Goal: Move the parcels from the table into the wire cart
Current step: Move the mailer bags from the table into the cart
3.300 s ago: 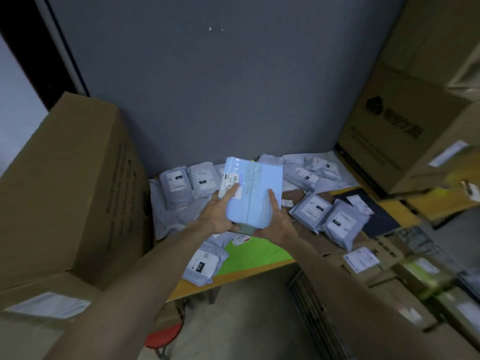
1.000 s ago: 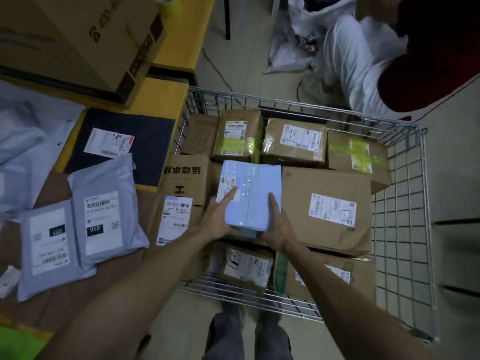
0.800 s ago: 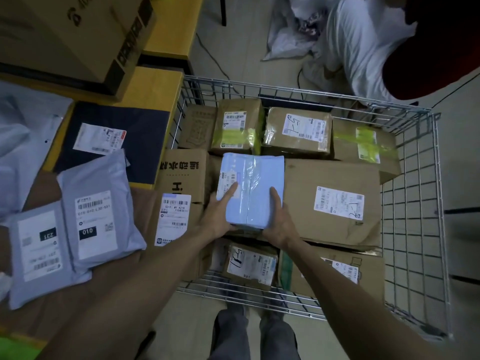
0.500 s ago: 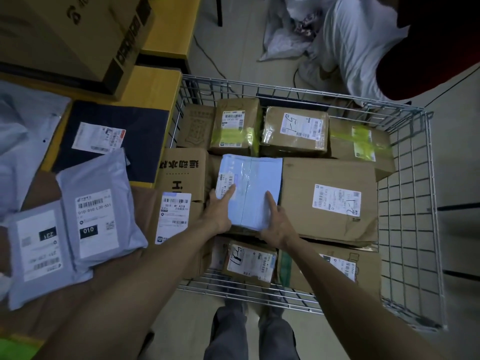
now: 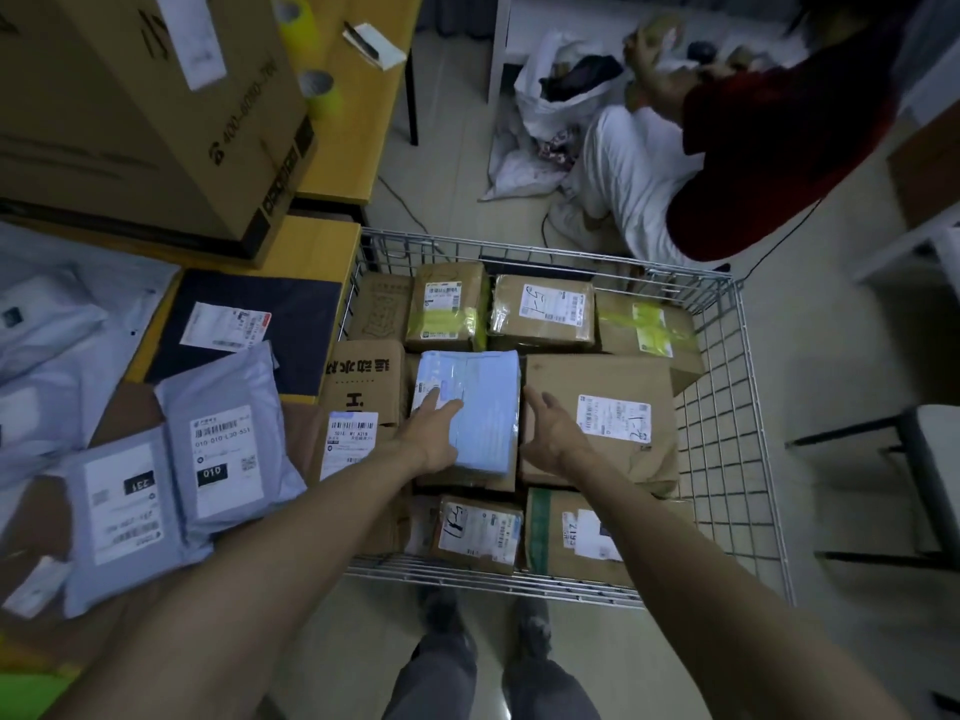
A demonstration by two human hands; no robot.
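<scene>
A light blue plastic-wrapped parcel (image 5: 480, 407) lies flat on the cardboard boxes inside the wire cart (image 5: 727, 449). The left hand (image 5: 434, 433) rests palm-down on its near left part, fingers spread. The right hand (image 5: 550, 428) hovers open just beside the parcel's right edge, above a large brown box (image 5: 613, 423) (contact cannot be told). Two grey poly mailers (image 5: 171, 485) lie on the table (image 5: 311, 241) to the left.

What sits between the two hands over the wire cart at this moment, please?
In the head view, the light blue parcel lies between them, resting on the boxes. The left hand lies flat on it; the right hand is open beside it, apart.
</scene>
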